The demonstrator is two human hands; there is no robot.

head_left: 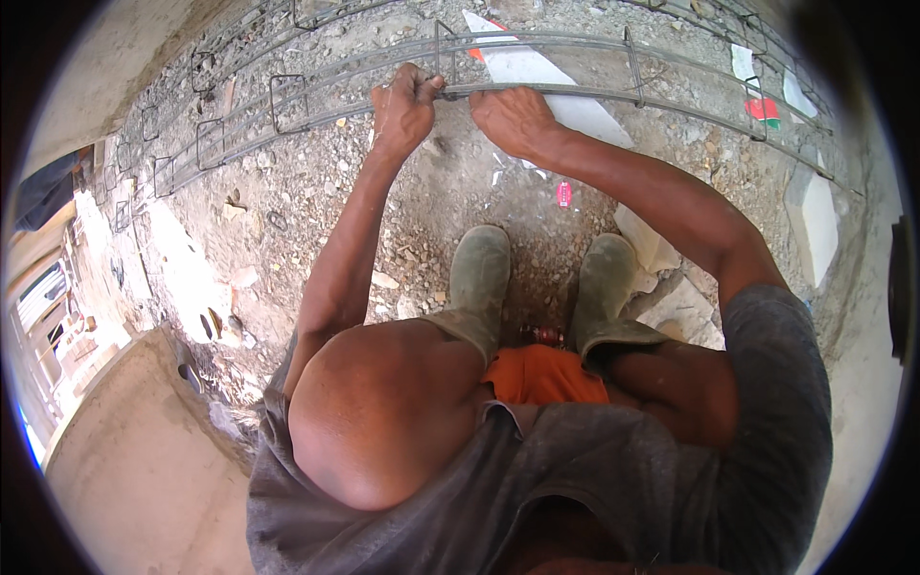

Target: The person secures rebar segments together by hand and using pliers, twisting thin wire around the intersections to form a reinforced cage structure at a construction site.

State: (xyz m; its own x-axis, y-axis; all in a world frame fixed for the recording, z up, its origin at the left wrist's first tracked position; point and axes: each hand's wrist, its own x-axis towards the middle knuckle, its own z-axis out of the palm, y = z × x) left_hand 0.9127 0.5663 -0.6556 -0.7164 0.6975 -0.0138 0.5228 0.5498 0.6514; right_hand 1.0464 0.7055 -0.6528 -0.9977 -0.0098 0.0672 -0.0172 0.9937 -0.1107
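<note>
A long cage of thin steel rebar (345,117) with square stirrups runs across the ground in front of me. My left hand (403,107) is closed on its near bar, thumb and fingers pinched beside a stirrup (439,56). Just to the right, my right hand (516,119) is curled into a fist against the same bar, knuckles up. Its fingertips are hidden, so I cannot see whether it also holds something small like a wire. A narrow gap of bar separates the two hands.
Gravelly ground (402,201) surrounds my green rubber boots (481,268). A pale flat sheet (537,72) lies beneath the cage. Stone slabs (678,311) are by my right boot. Concrete walls stand at the right (867,383) and lower left (144,460). A pink wrapper (563,195) lies ahead.
</note>
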